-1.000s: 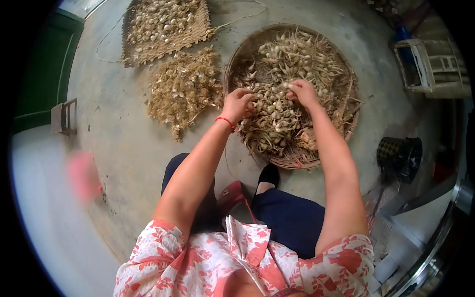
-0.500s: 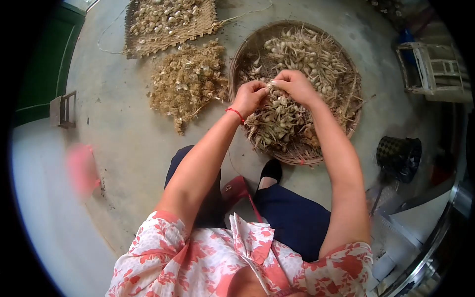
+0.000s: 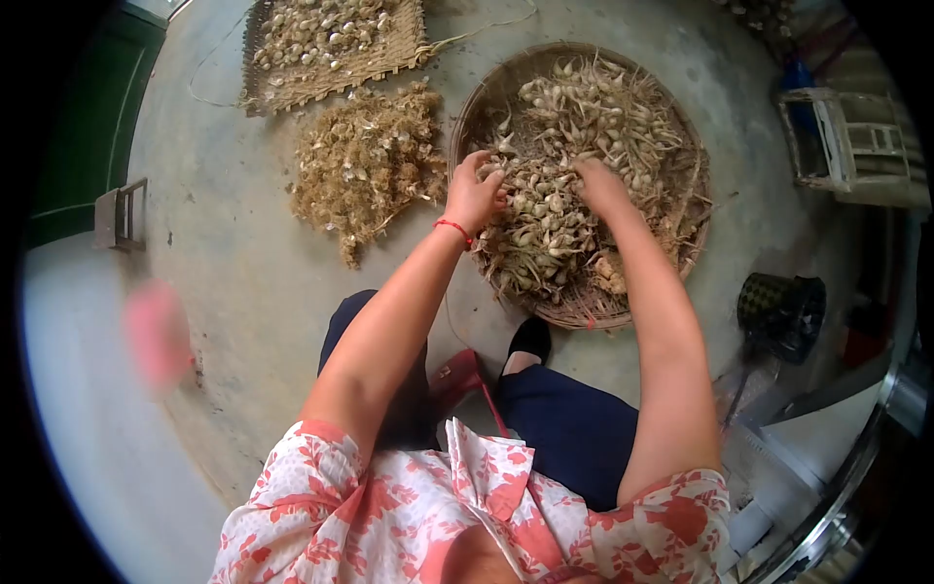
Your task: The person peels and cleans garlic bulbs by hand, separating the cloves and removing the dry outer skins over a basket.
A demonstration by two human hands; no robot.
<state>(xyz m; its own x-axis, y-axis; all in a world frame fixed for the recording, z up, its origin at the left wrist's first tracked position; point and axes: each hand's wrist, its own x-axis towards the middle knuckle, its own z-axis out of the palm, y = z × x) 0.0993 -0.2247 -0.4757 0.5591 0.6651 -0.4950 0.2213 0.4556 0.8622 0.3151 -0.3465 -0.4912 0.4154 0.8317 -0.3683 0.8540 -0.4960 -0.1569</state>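
Note:
A round woven basket [image 3: 465,115] on the floor holds many small pale bulbs [image 3: 545,209] with dried stems, like garlic or shallots. Over the basket's left rim is my left hand [image 3: 474,198], a red cord on its wrist. Its thumb and forefinger stand apart, with nothing visible between them; the other fingers curl toward the bulbs. My right hand [image 3: 601,187] reaches into the middle of the basket, fingers bent down and close together at the bulbs. Its fingertips are partly hidden, so whatever they grip does not show clearly.
Left of the basket lies a heap of brown dried roots and trimmings [image 3: 360,161]. Beyond it, a woven mat [image 3: 389,49] carries loose bulbs. A small dark bin [image 3: 781,313] and a wooden frame [image 3: 837,136] stand to the right. My shoe [image 3: 530,339] is close to the basket's near rim.
My hands, together over the basket with a bulb pinched between them, have separated. The left moved left and down with its fingers parted; the right moved right, down to the bulbs.

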